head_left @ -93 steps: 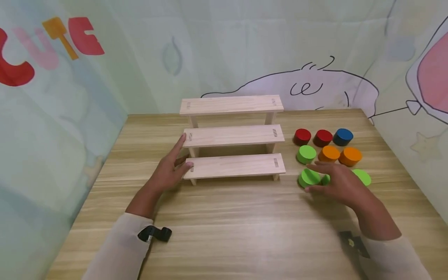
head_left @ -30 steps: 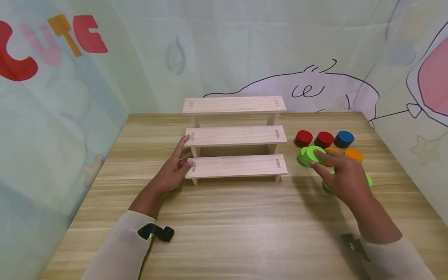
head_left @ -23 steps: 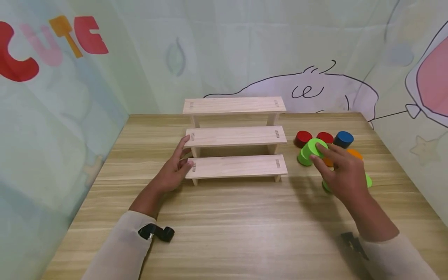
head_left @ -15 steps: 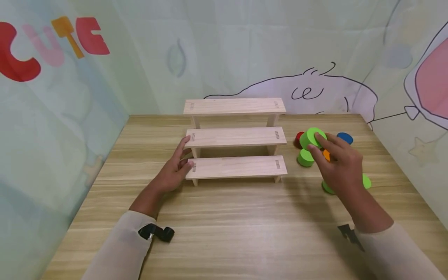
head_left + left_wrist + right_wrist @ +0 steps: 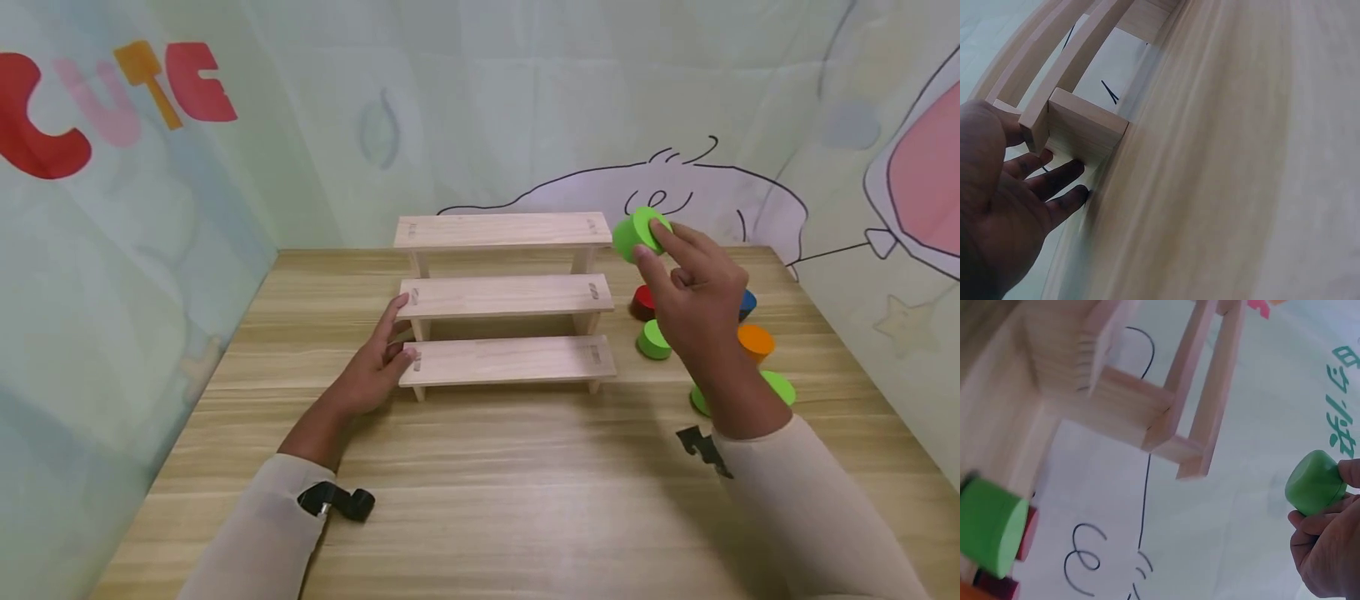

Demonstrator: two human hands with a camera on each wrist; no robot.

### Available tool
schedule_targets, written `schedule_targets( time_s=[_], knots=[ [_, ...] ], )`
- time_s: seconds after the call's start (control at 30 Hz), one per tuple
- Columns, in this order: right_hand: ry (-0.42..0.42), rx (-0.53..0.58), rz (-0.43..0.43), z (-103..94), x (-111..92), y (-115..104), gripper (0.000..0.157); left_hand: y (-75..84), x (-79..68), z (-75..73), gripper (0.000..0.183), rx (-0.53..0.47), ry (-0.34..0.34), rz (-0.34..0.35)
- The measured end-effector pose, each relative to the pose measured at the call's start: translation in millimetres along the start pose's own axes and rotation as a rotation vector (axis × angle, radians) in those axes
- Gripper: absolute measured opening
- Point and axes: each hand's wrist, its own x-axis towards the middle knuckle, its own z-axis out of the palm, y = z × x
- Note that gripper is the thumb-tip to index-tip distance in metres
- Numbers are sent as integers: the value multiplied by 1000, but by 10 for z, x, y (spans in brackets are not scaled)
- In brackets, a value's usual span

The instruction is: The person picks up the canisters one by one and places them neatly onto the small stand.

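A three-tier wooden step rack (image 5: 510, 358) stands on the table. At its left end rests my left hand (image 5: 367, 367), thumb on the lowest step and index fingertip at the middle step. The left wrist view shows the other fingers of this hand (image 5: 1016, 194) extended, with tips close to the rack's side panel (image 5: 1085, 122). My right hand (image 5: 701, 296) pinches a green cylinder block (image 5: 627, 238) between thumb and fingers, raised beside the top step's right end. In the right wrist view the same green block (image 5: 1313, 484) is tilted, held before the backdrop.
Right of the rack, another green block (image 5: 654, 342), a red block (image 5: 642, 302), an orange block (image 5: 756, 342) and a partly hidden blue block (image 5: 747, 305) stand on the table (image 5: 480, 500). More green blocks (image 5: 778, 388) sit beyond the right forearm. A printed cloth (image 5: 480, 100) hangs behind.
The right hand has taken hold of the nearest-left green block, lifted it off the table and carried it up and slightly left towards the top step. The left hand stays at the rack.
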Motion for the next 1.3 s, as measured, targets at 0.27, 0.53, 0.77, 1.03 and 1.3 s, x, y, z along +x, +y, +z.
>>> schedule_targets(
  time_s=[0.27, 0.53, 0.77, 1.03, 1.3],
  knots=[
    [-33, 154, 73, 328, 278, -224, 39, 23, -13, -3, 79, 8, -5, -8],
    [-78, 294, 209, 630, 570, -354, 38, 38, -3, 15, 79, -13, 2, 8],
    [-120, 408, 306, 883, 838, -472, 38, 54, 2, 29, 79, -15, 2, -13],
    [-218, 422, 342, 1189, 994, -591, 38, 51, 11, 37, 79, -14, 14, -32],
    [-368, 366, 384, 1486, 962, -572, 40, 45, 70, 71, 79, 4, 1, -5]
  ],
)
